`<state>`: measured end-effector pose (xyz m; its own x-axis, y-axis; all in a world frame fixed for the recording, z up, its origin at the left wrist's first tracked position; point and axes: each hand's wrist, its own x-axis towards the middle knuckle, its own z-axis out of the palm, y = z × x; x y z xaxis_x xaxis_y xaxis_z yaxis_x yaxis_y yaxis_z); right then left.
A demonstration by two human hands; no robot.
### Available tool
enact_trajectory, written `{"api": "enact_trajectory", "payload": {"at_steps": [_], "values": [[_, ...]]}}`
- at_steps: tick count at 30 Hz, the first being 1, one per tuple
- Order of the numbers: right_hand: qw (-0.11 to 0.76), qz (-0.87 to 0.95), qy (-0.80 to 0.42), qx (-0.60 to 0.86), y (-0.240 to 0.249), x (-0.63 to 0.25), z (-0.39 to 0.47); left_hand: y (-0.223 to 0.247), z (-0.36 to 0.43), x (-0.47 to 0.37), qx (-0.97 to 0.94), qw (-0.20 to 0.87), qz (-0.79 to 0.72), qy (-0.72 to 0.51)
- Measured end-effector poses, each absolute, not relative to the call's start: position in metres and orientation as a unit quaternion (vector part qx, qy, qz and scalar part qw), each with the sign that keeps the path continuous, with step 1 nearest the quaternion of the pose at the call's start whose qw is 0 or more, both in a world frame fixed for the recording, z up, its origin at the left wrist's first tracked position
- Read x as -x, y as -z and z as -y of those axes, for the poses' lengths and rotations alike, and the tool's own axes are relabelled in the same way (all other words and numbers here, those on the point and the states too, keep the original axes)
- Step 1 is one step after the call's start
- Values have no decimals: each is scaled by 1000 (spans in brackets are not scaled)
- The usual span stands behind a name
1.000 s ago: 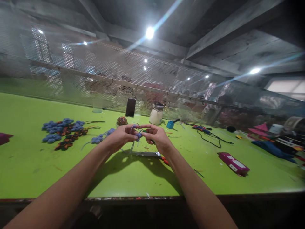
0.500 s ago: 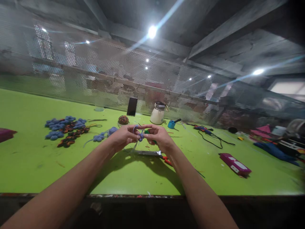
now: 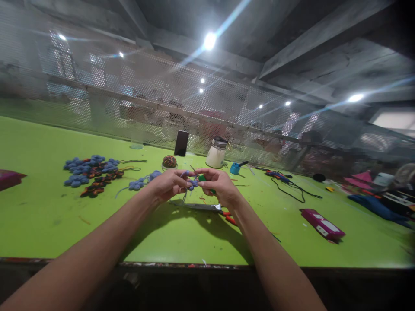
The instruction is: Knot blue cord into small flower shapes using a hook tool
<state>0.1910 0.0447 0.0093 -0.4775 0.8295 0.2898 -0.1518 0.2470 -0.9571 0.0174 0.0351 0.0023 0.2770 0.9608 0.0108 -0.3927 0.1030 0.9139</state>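
Between my two hands, above the green table, is a small blue-purple crochet piece [image 3: 193, 185]. My left hand [image 3: 168, 185] is closed, pinching the piece with its yarn looped over the fingers. My right hand [image 3: 220, 186] is closed around a green-handled crochet hook [image 3: 202, 178], its tip at the piece among the fingers. Loose yarn hangs below the left fingers. A blue yarn ball [image 3: 154, 175] and a blue crocheted flower [image 3: 136, 185] lie just left of my left hand. Beneath my hands are scissors with red handles [image 3: 230, 219], blades pointing left.
Blue and dark orange crocheted flowers [image 3: 92, 170] are heaped at left. Behind my hands stand a multicolour yarn ball [image 3: 169, 161], a phone [image 3: 181, 143], a cream jar [image 3: 216, 153] and a blue pot [image 3: 235, 167]. A magenta box [image 3: 322, 225] and a corded tool [image 3: 277, 175] lie at right.
The view has shifted slightly. My fingers have moved a little around the crochet piece, which shows a bit more between them. Both hands keep their hold.
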Motion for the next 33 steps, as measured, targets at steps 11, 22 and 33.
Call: {"api": "enact_trajectory", "payload": {"at_steps": [11,22,33], "values": [[439,646,-567,263,-6,-196,-49,-3,-36,-12,-440,679,-317,-495],[429,646,-566,280,-8,-192,-45,0,-35,-17,-446,678,-321,-488],[455,658,-529,284,-7,-192,-47,-3,-33,-14,-463,651,-313,-513]]}}
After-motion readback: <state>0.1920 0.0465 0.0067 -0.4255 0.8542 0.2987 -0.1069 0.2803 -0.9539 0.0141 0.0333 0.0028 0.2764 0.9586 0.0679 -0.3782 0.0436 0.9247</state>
